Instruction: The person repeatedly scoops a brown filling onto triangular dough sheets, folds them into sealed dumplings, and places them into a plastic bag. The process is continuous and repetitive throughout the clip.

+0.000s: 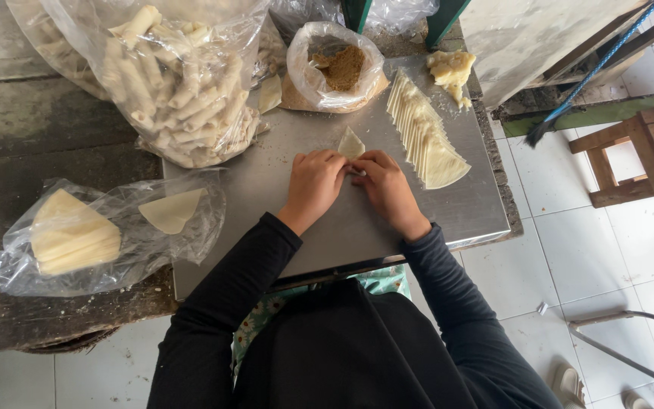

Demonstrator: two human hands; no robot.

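Both my hands rest on a metal tray and work one pale triangular wrapper. My left hand has its fingers curled over the wrapper's near left edge. My right hand pinches the near right edge. The wrapper's tip points away from me; its near part is hidden under my fingers. A fanned row of cut wrappers lies just right of my right hand.
An open bag of brown filling and a lump of dough sit at the tray's far end. A big clear bag of rolled pieces stands far left. A bag of wrappers lies left. A wooden stool stands right.
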